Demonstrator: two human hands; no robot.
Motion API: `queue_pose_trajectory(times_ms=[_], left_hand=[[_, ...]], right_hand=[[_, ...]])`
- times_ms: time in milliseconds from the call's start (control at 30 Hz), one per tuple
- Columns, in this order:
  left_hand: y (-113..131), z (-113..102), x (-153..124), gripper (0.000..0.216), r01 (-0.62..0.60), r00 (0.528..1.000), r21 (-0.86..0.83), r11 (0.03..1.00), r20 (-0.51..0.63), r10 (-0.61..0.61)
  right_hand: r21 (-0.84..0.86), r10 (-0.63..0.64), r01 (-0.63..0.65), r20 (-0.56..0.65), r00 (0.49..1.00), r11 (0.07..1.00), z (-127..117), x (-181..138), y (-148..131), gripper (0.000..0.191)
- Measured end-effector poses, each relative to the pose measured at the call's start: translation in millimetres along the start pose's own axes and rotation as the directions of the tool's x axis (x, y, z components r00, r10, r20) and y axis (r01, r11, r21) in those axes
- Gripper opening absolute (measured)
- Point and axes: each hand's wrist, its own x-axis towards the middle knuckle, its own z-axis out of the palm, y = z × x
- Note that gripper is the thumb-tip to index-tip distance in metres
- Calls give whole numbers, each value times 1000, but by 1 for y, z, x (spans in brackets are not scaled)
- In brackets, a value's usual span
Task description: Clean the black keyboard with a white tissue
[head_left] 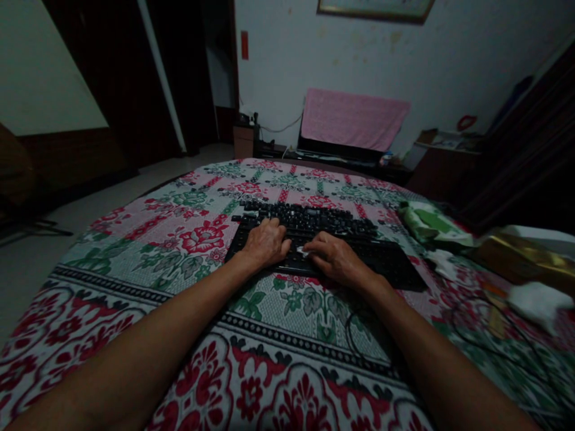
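Note:
A black keyboard base, stripped of its keycaps, lies on the flowered cloth. My left hand rests on its left part, fingers curled and bearing down on it. Pinched in my right hand is a small white wad, perhaps tissue, which touches the base near the middle. Between the two hands is a narrow gap. Just behind the base, many loose black keycaps lie in a wide heap. What sits under my left palm is hidden.
To the right are a green-and-white soft packet, crumpled white tissue, a golden box, a white bundle and a black cable. Beyond the table's far edge, a pink towel covers a dark screen-like panel by the wall.

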Motion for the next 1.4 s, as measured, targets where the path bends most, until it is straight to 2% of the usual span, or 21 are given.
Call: queue_pose_trajectory(times_ms=[267, 367, 533, 667, 800, 933, 1100, 1233, 1400], left_hand=[[0, -3, 0, 32, -23, 1000, 11, 1000, -2, 23], [0, -3, -1, 33, -30, 1000, 7, 1000, -3, 30], [-2, -3, 0, 33, -40, 999, 5, 999, 2, 40], [-5, -1, 1, 32, -40, 999, 10, 999, -8, 40], [-7, 0, 2, 32, -58, 998, 20, 998, -24, 59], [-8, 0, 2, 32, -57, 998, 10, 998, -11, 57], [-8, 0, 2, 32, -61, 998, 2, 998, -14, 61], [-8, 1, 2, 31, -56, 998, -9, 998, -15, 56], [-9, 1, 1, 32, -64, 998, -12, 998, -22, 64]], right_hand=[[40, -65, 65, -20, 998, 997, -5, -2, -7, 24], [49, -110, 109, 14, 994, 993, -5, -1, -12, 23], [62, -95, 89, 96, 991, 994, -13, -3, -14, 23], [69, -54, 46, 116, 992, 997, -16, -5, -15, 23], [80, -93, 86, 87, 992, 993, -13, -4, -16, 24], [49, -118, 114, 109, 987, 992, -12, -2, -18, 23], [-6, -49, 51, 174, 984, 999, -18, -2, -23, 23], [-25, 28, -25, 169, 985, 999, -20, -2, -26, 22], [26, -79, 76, 131, 988, 997, -15, -2, -27, 24]])
